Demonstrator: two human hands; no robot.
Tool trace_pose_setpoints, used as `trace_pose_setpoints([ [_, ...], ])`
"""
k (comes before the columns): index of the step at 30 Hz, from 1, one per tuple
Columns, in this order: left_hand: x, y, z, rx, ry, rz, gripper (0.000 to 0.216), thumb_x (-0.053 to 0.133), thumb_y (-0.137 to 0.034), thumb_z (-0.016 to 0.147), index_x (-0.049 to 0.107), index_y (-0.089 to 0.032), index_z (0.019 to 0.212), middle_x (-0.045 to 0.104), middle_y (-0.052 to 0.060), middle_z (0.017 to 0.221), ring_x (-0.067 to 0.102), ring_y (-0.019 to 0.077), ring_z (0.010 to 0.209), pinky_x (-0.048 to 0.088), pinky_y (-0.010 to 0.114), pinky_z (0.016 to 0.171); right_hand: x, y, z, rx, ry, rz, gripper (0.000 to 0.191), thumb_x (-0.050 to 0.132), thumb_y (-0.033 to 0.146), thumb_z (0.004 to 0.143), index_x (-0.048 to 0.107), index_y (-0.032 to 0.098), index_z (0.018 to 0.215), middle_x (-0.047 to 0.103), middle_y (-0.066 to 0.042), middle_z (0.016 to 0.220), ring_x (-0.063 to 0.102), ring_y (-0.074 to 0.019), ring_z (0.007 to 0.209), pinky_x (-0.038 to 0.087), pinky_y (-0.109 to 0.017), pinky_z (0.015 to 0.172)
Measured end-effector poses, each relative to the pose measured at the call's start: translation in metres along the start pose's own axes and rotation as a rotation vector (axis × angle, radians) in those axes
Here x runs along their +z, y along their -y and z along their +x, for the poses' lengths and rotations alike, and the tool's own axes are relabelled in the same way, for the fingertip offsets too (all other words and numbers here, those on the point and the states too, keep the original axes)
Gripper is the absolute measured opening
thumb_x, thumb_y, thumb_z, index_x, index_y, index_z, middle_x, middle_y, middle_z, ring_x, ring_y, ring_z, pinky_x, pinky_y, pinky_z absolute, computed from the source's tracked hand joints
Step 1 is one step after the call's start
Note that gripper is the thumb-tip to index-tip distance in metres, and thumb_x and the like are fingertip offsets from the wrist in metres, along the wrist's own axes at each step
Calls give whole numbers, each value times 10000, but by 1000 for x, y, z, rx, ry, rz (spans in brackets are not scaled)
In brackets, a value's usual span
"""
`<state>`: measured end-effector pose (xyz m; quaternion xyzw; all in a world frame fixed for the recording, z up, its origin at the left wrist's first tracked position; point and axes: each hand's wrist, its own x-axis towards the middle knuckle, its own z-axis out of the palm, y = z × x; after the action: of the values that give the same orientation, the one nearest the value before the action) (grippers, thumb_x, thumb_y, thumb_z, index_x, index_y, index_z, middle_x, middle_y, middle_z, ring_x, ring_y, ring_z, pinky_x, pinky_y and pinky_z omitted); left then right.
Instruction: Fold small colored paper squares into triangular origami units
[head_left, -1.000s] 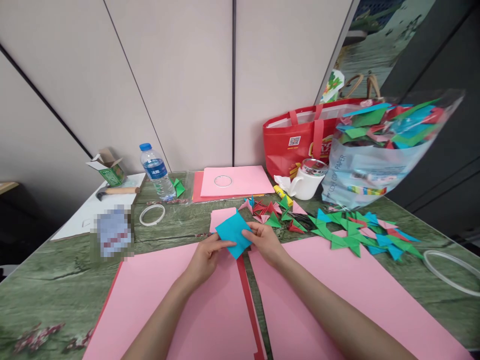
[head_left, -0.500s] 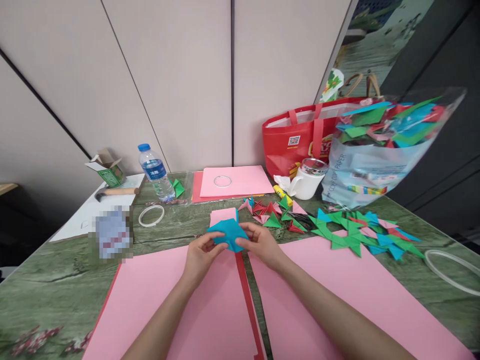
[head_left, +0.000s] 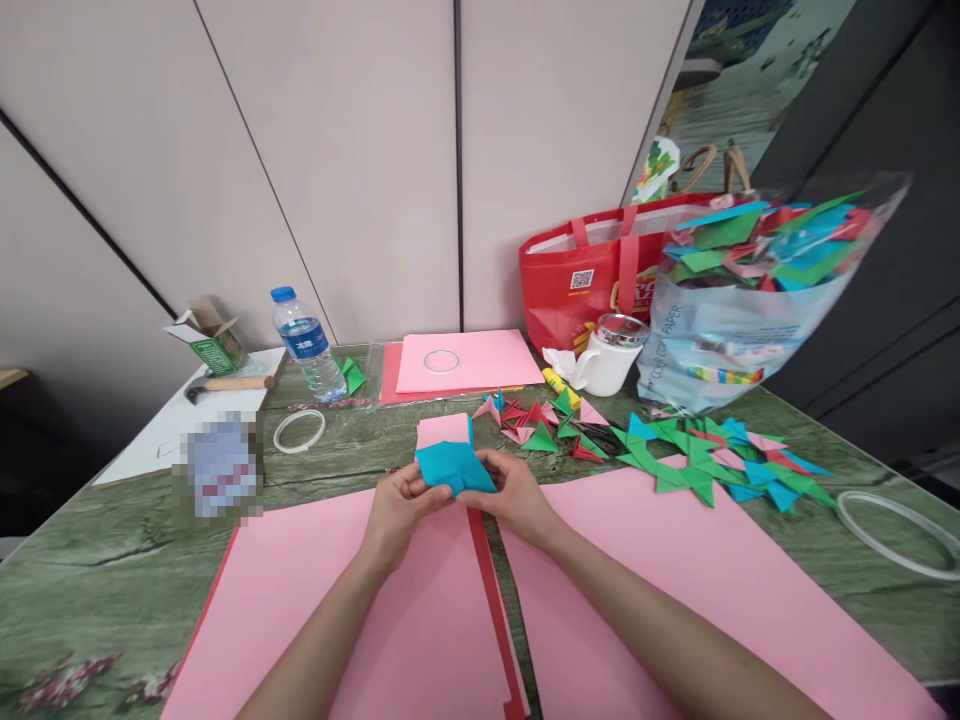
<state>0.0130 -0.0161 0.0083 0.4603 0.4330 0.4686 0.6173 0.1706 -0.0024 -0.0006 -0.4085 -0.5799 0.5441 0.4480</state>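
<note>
A blue paper square (head_left: 452, 466), partly folded, is held between both hands above the green table (head_left: 97, 560). My left hand (head_left: 396, 509) pinches its left edge with thumb and fingers closed. My right hand (head_left: 510, 491) grips its right side the same way. Under the hands lie large pink sheets (head_left: 315, 600) with a red sheet edge (head_left: 491, 610) between them. A small pink square (head_left: 442, 430) lies just beyond the blue paper.
Folded paper triangles in red, green, pink (head_left: 540, 420) and green, blue (head_left: 712, 465) lie to the right. A clear bag of folded pieces (head_left: 742, 300), a red tote (head_left: 592, 280), a white mug (head_left: 607, 362), a water bottle (head_left: 301, 343), tape rings (head_left: 298, 431) and a hammer (head_left: 229, 384) stand around.
The flat blue square has been folded over into a smaller, thicker shape; both hands have drawn closer together around it.
</note>
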Motion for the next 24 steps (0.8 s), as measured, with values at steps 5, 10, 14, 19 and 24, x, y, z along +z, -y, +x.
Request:
trace_pose_setpoints([
  [5,-1,7,1,-10,-22,-49,367,674,-207,646,609,-110,994,693,94,888,639,231,793,492,377,763,0,-2,0,1,-21,-13,305,696,225,544,570,152,812,596,1,739,555,-149,684,440,-254,607],
  [10,-2,11,2,-15,-41,-70,342,688,-215,623,633,-110,944,695,93,884,635,247,813,493,390,765,1,-3,0,14,-52,-53,319,702,247,527,569,154,802,579,14,696,531,-143,644,416,-241,563],
  [14,0,10,2,-34,-50,-81,336,696,-236,611,644,-102,914,696,98,873,638,249,801,487,396,777,1,-4,0,19,-69,-83,319,696,249,533,575,151,811,570,17,678,509,-133,615,399,-231,537],
  [19,2,10,1,-42,-43,-107,336,692,-250,617,646,-96,912,698,98,859,636,253,813,479,404,789,2,-6,0,-5,-97,-108,282,681,259,550,576,151,788,579,12,684,518,-139,622,409,-237,551],
  [24,3,11,0,-36,-33,-104,339,678,-251,636,637,-104,938,697,90,873,631,253,833,477,406,791,3,-7,1,-10,-120,-96,273,678,267,559,574,149,782,588,3,698,535,-148,645,424,-247,574],
])
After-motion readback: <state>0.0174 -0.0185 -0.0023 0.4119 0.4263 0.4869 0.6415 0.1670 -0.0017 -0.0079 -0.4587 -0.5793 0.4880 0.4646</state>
